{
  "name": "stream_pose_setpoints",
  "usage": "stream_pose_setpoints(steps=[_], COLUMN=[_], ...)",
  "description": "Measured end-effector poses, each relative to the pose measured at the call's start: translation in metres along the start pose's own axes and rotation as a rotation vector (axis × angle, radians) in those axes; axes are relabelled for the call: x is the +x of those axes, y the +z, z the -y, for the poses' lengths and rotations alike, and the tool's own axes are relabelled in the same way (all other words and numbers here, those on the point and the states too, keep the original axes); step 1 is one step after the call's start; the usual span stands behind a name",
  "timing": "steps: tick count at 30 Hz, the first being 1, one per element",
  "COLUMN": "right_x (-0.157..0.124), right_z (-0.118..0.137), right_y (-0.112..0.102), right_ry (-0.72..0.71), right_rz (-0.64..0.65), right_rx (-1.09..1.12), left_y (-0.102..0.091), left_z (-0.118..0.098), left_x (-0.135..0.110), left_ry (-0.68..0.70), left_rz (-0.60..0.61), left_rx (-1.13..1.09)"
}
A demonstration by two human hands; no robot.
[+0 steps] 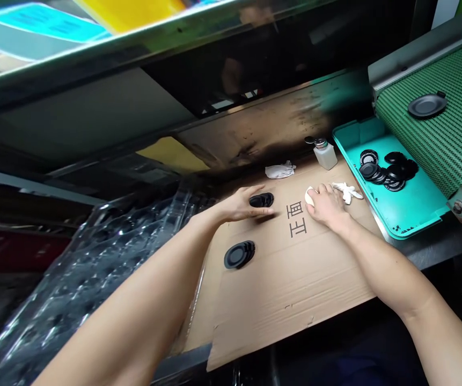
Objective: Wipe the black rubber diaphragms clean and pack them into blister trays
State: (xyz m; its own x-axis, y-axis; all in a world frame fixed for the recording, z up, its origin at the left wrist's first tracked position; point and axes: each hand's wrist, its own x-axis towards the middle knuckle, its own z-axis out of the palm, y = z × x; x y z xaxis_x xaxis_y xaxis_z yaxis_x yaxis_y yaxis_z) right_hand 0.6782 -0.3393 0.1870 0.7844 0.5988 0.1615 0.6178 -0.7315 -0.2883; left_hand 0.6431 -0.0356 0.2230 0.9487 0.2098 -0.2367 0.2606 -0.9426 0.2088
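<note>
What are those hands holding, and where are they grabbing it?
The left hand grips a stack of black caps by its rim, between thumb and fingers. The right hand closes over a white wad, only its end showing.

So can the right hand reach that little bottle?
Probably yes. The bottle stands just beyond the right hand, with only bare cardboard between them, though that hand grips a white wad. The left hand holds a black disc.

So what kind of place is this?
Likely a factory line workstation: a green conveyor belt carries black round parts, a teal tray beside it holds more, and the left hand grips a stack of them.
</note>
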Motion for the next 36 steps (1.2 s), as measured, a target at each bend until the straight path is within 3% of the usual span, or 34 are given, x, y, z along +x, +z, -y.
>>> stream_pose_setpoints(steps=[6,14,19,22,25,31,36], right_x=[0.000,0.000,0.001,0.002,0.003,0.003,0.003], right_z=[-0.001,0.000,-0.001,-0.003,-0.004,-0.002,-0.002], right_y=[0.001,-0.001,-0.001,0.000,0.001,0.000,0.001], right_ry=[-0.003,0.007,0.010,0.003,-0.004,-0.009,-0.008], right_rz=[-0.014,-0.014,0.001,-0.017,-0.033,-0.022,-0.028], right_rx=[0.002,-0.006,-0.004,-0.013,-0.018,-0.009,-0.023], left_y=[0.004,0.002,-0.003,-0.011,-0.013,0.005,0.014], left_z=[-0.009,-0.013,-0.017,-0.018,-0.012,0.016,0.026], left_x=[0.012,0.018,0.007,-0.017,-0.058,-0.147,-0.166], left_ry=[0.137,0.124,0.061,0.053,0.068,-0.018,-0.067], left_rz=[0.125,0.058,0.018,-0.073,-0.158,-0.023,0.030], left_rx=[0.066,0.034,0.021,0.026,-0.038,-0.127,-0.102])
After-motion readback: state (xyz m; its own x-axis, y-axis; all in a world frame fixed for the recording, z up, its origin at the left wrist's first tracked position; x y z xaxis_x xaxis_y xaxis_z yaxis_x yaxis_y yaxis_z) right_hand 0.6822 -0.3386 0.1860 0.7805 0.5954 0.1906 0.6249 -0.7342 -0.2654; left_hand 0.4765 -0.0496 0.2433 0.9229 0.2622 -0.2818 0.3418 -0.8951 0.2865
